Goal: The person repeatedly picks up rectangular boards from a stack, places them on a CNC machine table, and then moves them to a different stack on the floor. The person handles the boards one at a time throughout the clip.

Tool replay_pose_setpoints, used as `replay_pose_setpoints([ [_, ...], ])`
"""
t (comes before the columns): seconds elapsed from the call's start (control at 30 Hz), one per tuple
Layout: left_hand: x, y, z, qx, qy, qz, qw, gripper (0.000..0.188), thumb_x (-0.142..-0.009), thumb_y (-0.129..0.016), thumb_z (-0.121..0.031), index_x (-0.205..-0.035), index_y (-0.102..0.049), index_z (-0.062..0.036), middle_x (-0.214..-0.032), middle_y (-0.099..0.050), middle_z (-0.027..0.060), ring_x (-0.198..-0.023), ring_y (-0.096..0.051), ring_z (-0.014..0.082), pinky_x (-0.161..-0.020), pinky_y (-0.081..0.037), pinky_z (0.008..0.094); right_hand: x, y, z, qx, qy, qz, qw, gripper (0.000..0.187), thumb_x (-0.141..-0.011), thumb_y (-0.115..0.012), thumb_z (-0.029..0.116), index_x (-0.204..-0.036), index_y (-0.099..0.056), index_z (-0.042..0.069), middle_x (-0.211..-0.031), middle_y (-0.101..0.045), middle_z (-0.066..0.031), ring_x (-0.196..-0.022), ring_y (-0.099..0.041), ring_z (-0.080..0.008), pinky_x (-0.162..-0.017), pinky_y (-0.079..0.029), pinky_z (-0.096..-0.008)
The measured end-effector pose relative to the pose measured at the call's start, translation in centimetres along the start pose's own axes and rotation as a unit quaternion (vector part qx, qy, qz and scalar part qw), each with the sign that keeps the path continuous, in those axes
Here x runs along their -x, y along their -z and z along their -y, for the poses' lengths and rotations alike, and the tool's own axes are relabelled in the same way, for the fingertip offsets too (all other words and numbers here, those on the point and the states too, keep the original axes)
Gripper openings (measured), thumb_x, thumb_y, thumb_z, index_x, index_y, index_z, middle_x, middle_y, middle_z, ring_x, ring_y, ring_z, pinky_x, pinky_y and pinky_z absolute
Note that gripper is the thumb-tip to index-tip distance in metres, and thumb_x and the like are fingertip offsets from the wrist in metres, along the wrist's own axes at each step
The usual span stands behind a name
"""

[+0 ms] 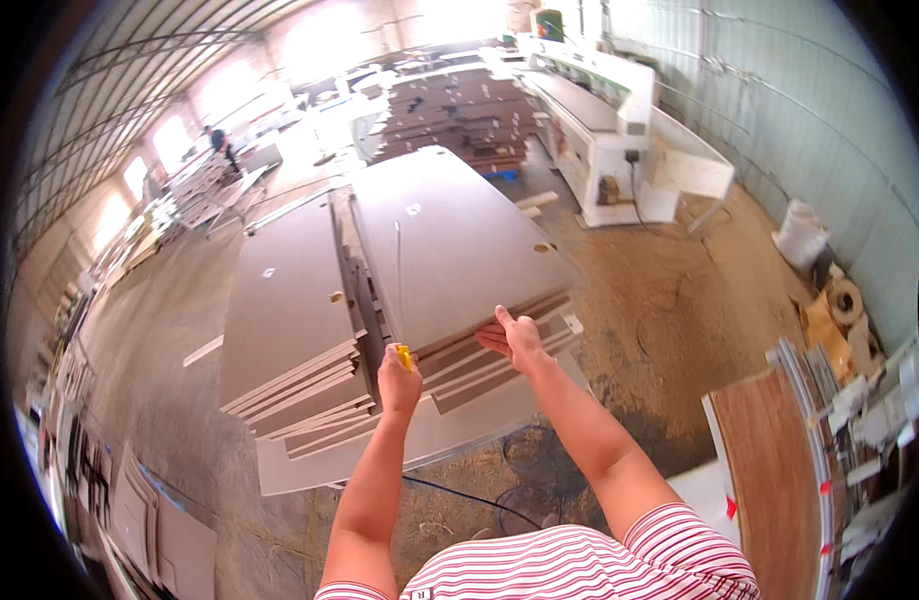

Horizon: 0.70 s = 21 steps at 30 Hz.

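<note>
My left hand (398, 385) is closed around a yellow tape measure (405, 357) at the near left corner of the top panel. From it a thin blade (399, 270) runs out over the panel, away from me. That large grey-brown panel (470, 230) has a small pale label and a round hole near its right edge, and lies on a stack of similar boards. Against the stack's near edge rests my right hand (515, 340), thumb up and fingers stretched out to the left, grasping nothing that I can see.
A second stack of panels (290, 290) stands close on the left. Further off are a dark board pile (455, 115) and a white machine (605, 130). A wood-topped bench (765, 470) is at right. A dark cable (470, 497) crosses the floor near me. A person (221, 146) stands far left.
</note>
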State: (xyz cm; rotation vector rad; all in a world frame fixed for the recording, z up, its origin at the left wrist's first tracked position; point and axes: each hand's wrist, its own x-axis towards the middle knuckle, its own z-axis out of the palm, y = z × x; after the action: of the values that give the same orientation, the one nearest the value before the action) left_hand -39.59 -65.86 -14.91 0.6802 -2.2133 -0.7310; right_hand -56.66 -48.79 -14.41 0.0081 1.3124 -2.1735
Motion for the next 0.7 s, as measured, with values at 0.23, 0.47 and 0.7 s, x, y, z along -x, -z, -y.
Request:
replay_pose_setpoints([
  [0.23, 9.4, 1.5, -0.4, 0.205, -0.072, 0.354, 0.910, 0.026, -0.094, -0.057, -0.007, -0.119, -0.058, -0.0001, -0.081, -0.065, 0.0079, -0.075, -0.064, 0.0150, -0.068, -0.050, 0.0287, 16.5, 18.1, -12.7, 0.012, -0.111, -0.119, 0.987, 0.027, -0.098, -0.055, 0.021, -0.120, -0.051, 0.006, -0.105, -0.065, -0.0168, -0.087, -0.069, -0.0309, -0.074, -0.059, -0.0411],
  [0.47, 22.6, 0.5, -0.7, 0.145, -0.178, 0.760, 0.608, 0.030, -0.093, -0.060, -0.010, -0.122, -0.057, -0.0032, -0.080, -0.066, 0.0052, -0.075, -0.067, 0.0169, -0.070, -0.053, 0.0299, 43.8, 22.7, -38.0, 0.209, -0.260, -0.394, 0.856, 0.032, -0.097, -0.050, 0.030, -0.093, -0.065, 0.002, -0.079, -0.070, -0.0119, -0.067, -0.068, -0.0215, -0.064, -0.056, -0.0384],
  [0.7, 36.1, 4.9, -5.6, 0.060, -0.510, 0.834, 0.202, 0.036, -0.093, -0.065, -0.025, -0.124, -0.058, -0.0073, -0.095, -0.071, 0.0112, -0.082, -0.071, 0.0257, -0.073, -0.054, 0.0361, 59.0, 10.7, -54.5, 0.111, -0.189, -0.699, 0.681, 0.038, -0.090, -0.056, 0.036, -0.106, -0.066, 0.003, -0.092, -0.071, -0.0174, -0.083, -0.069, -0.0310, -0.076, -0.055, -0.0397],
])
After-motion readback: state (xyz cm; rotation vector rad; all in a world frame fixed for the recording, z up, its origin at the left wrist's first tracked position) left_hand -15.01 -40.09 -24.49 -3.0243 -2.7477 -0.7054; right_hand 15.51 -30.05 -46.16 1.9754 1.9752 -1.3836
